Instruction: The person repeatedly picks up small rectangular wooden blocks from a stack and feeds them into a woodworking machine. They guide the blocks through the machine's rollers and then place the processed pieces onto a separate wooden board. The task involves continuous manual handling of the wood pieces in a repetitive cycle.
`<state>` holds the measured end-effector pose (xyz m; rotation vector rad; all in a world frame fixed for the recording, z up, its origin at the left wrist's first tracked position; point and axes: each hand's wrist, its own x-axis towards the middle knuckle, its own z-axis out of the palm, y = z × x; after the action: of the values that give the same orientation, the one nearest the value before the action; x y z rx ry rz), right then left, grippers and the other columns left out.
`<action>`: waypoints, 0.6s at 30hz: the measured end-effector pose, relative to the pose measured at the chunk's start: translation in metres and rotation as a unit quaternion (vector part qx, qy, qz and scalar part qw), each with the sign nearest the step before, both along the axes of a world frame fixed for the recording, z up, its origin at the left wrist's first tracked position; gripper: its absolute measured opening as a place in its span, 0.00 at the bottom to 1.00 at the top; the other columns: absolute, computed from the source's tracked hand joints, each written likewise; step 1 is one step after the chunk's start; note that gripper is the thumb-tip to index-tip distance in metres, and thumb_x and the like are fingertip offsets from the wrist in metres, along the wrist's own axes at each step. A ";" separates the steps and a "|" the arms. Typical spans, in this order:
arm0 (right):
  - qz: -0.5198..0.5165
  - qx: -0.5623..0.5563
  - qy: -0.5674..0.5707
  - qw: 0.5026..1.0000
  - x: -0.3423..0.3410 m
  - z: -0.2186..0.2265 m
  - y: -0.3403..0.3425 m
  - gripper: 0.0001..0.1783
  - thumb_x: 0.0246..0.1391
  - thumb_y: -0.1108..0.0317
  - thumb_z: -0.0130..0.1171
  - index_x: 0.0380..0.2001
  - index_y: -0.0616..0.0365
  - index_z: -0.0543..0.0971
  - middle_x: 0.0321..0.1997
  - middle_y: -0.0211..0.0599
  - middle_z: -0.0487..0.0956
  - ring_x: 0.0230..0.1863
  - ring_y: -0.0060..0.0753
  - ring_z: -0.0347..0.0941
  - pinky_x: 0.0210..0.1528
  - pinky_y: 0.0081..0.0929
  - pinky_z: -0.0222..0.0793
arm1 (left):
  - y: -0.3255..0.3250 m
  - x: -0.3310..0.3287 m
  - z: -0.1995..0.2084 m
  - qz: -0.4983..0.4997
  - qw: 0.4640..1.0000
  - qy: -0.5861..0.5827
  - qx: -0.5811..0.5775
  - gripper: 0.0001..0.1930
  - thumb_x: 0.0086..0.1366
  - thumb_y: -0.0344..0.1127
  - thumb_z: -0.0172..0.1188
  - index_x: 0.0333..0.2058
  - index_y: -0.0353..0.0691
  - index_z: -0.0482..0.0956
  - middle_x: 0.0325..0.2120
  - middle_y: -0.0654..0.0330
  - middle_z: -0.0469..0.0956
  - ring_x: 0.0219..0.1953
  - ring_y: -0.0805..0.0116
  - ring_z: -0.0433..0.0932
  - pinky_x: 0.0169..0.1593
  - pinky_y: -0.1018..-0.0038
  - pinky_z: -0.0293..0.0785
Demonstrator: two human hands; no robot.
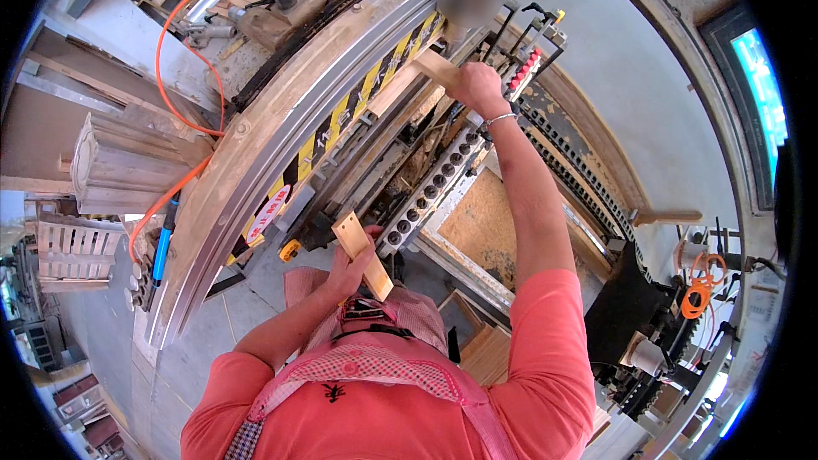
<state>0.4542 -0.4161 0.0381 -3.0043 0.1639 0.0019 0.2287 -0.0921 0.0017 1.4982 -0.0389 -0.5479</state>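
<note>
Close to my body, my left hand [348, 267] is closed round a short wooden board [375, 274] with small holes near its upper end. My right arm reaches far forward over the machine. There my right hand [479, 89] grips the end of a second wooden piece [435, 67]. Beside that piece, a pale wooden strip [395, 91] lies along the machine; I cannot tell whether the two touch. Between my hands runs a pale bar [433, 186] with a row of round dark openings.
A curved metal frame [281, 94] with black-and-yellow striped tape [358, 94] borders the machine on the left. An orange hose [160, 77] and a blue air gun [163, 243] hang there. Tools clutter the bench at upper left. A lit screen [758, 89] stands at right, with coiled orange tubing [700, 294] below.
</note>
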 end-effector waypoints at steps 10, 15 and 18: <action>0.009 -0.008 0.020 1.000 0.005 -0.002 -0.003 0.16 0.35 0.57 0.59 0.23 0.59 0.80 0.28 0.47 0.79 0.34 0.46 0.77 0.37 0.35 0.73 | 0.001 0.000 -0.010 -0.004 1.000 0.023 -0.002 0.10 0.60 0.33 0.49 0.38 0.34 0.71 0.44 0.59 0.70 0.34 0.78 0.68 0.38 0.78 0.67; 0.015 -0.003 -0.008 1.000 0.003 -0.001 -0.002 0.15 0.35 0.59 0.58 0.22 0.59 0.80 0.27 0.48 0.79 0.32 0.46 0.77 0.36 0.35 0.73 | -0.001 -0.001 -0.003 0.004 0.999 0.034 0.011 0.10 0.60 0.33 0.50 0.38 0.34 0.70 0.44 0.59 0.70 0.34 0.78 0.68 0.38 0.79 0.66; 0.023 -0.007 -0.011 1.000 0.003 -0.003 -0.003 0.15 0.36 0.58 0.58 0.23 0.60 0.80 0.27 0.48 0.79 0.32 0.46 0.77 0.36 0.35 0.74 | -0.001 -0.001 -0.001 0.002 1.000 0.022 0.012 0.10 0.60 0.33 0.50 0.39 0.34 0.70 0.44 0.59 0.70 0.35 0.77 0.68 0.39 0.78 0.66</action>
<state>0.4570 -0.4188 0.0346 -3.0195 0.0917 -0.0280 0.2279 -0.0928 0.0005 1.5079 0.0051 -0.5795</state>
